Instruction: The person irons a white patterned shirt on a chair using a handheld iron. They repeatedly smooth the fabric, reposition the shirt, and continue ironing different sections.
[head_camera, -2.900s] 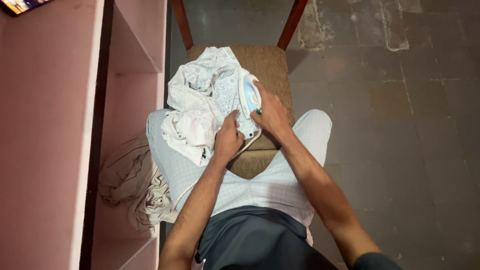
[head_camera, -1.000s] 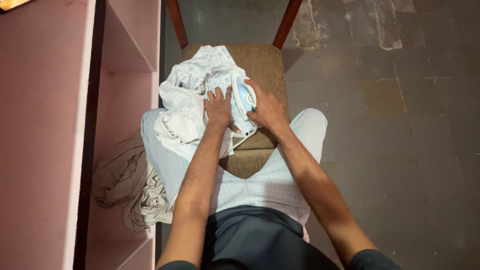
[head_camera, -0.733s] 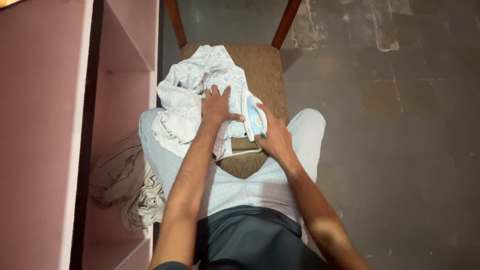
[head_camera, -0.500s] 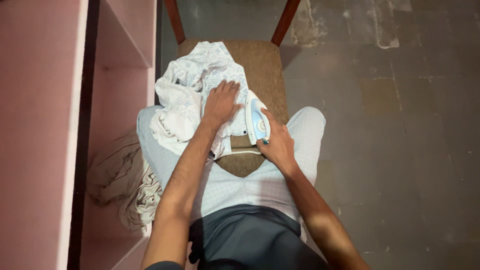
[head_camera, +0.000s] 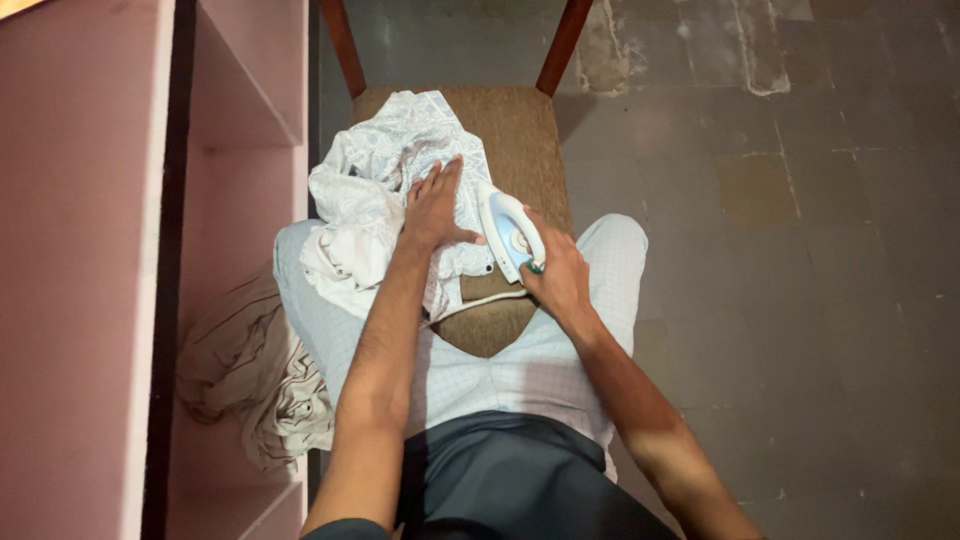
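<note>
Iron (head_camera: 510, 232), white and pale blue, tilted on edge near the right edge of the chair seat (head_camera: 525, 130), long axis running from front edge toward the chair back; right hand (head_camera: 558, 282) nearer, fingers closed round the handle's near end. Crumpled white patterned cloth (head_camera: 385, 180) heaped over the seat's left half, just left of the iron. Left hand (head_camera: 432, 212) flat on the cloth, fingers spread open, gripping nothing.
</note>
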